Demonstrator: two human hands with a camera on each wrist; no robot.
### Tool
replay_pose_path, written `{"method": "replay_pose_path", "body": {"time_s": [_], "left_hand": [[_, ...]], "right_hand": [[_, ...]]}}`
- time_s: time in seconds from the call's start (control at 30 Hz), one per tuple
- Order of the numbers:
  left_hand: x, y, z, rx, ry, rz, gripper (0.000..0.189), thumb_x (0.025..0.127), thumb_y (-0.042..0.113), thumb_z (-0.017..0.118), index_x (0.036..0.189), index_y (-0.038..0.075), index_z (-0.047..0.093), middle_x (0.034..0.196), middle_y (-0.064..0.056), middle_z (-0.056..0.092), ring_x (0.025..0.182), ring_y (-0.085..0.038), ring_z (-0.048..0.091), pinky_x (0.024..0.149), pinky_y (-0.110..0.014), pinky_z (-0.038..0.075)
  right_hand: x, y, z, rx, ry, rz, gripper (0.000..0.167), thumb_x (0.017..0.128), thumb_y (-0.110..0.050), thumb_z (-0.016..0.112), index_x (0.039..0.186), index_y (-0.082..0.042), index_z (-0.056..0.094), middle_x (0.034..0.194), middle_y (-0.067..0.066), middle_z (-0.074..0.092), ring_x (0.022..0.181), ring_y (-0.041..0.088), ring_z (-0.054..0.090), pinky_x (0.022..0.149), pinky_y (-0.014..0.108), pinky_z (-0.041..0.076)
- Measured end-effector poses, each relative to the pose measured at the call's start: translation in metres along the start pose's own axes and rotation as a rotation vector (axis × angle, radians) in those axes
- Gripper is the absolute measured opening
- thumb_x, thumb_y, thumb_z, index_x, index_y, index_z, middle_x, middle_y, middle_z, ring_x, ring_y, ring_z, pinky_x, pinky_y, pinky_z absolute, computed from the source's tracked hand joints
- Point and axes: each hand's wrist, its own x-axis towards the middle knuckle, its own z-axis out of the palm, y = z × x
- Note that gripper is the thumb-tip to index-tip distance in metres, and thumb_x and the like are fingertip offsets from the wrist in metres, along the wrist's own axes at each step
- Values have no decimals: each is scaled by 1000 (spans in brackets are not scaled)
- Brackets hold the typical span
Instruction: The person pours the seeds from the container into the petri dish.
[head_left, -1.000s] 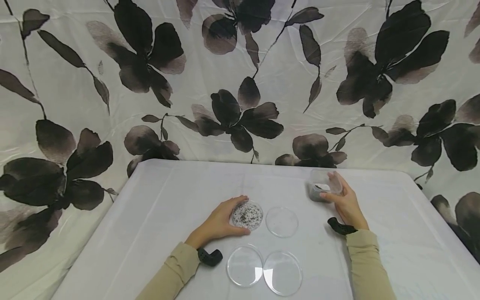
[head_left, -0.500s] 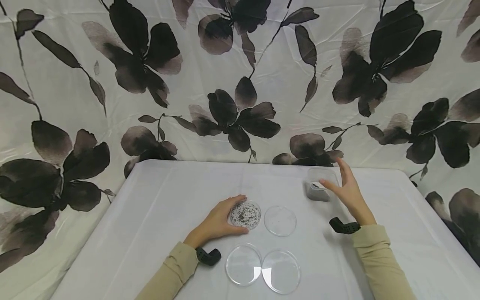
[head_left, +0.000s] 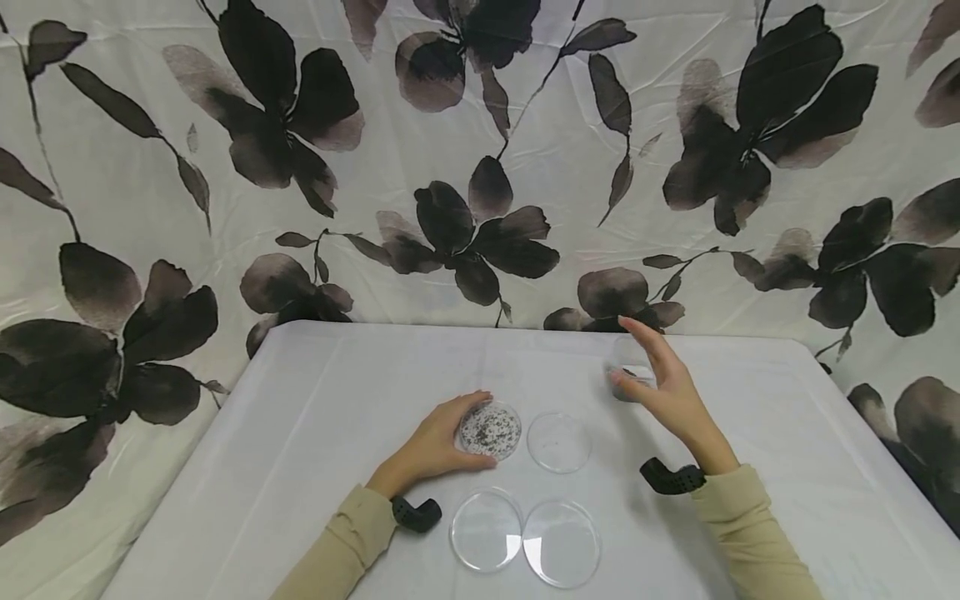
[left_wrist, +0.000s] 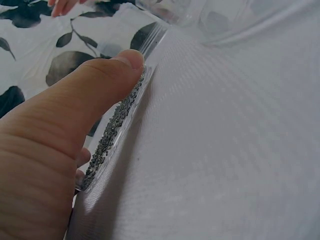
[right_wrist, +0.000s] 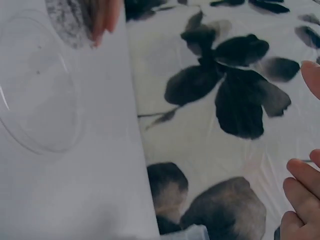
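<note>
My left hand [head_left: 435, 446] grips a round clear petri dish [head_left: 491, 431] by its sides, thumb at the near edge and fingers at the far edge. Dark grains lie scattered across its white-looking bottom. Up close in the left wrist view, the thumb presses the dish wall, with a layer of grains [left_wrist: 111, 132] behind it. My right hand [head_left: 675, 404] is raised with fingers spread and nothing held. Behind it, partly covered, stands a small clear plastic box [head_left: 619, 358] with dark contents; its corner [right_wrist: 192, 234] shows in the right wrist view.
Right of the gripped dish lies a clear round dish piece [head_left: 559, 442]. Nearer are two more clear round pieces, one left [head_left: 486, 531] and one right [head_left: 561, 543], side by side. A white cloth covers the table [head_left: 337, 375]; a floral curtain [head_left: 480, 125] hangs behind.
My right hand has let go of the clear box, lifted back from it, and then swung leftward in front of it. My left hand stays on the petri dish.
</note>
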Motion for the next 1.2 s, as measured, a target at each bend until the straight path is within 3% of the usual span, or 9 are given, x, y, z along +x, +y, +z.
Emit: {"method": "replay_pose_path", "body": {"time_s": [0.23,0.43,0.67,0.8,0.97,1.2], "left_hand": [[0,3,-1,-4,-5,-6,99,68,52,87,151,20,42,153,0,43,140,-30,39,114,-52,28],[-2,4,-2,-14,-7,-16,100,68,51,87,151,20,42,153,0,43,140,-30,38,114,-52,28],[-2,2,-1,-3,-5,-21,99,68,51,87,151,20,42,153,0,43,139,-31,39,114,-53,29],[-1,2,-1,-2,2,-10,99,67,52,87,150,20,43,152,-1,44,139,-32,40,113,-54,29],[-2,1,-1,5,3,-5,99,68,53,87,150,21,43,153,0,44,139,-32,40,114,-53,29],[-2,1,0,9,-4,-20,99,67,53,87,150,21,43,154,0,43,140,-32,38,114,-53,27]], "right_hand": [[-9,4,24,-19,-93,23,76,87,-5,76,152,-16,39,155,4,39,145,22,29,117,53,21],[-16,20,40,7,-241,54,71,89,-14,75,151,-15,41,153,3,42,146,24,29,117,54,20],[-23,39,52,89,-381,79,75,82,-14,81,147,-7,45,150,11,45,144,29,32,114,19,22],[-28,52,54,68,-443,90,86,73,-16,88,147,-5,45,150,11,46,143,30,34,110,12,22],[-32,60,56,41,-478,103,97,64,-14,93,148,-9,44,152,7,44,144,28,32,110,11,20],[-35,59,61,4,-480,95,95,65,-15,93,147,-14,46,150,4,46,143,26,35,110,12,21]]}}
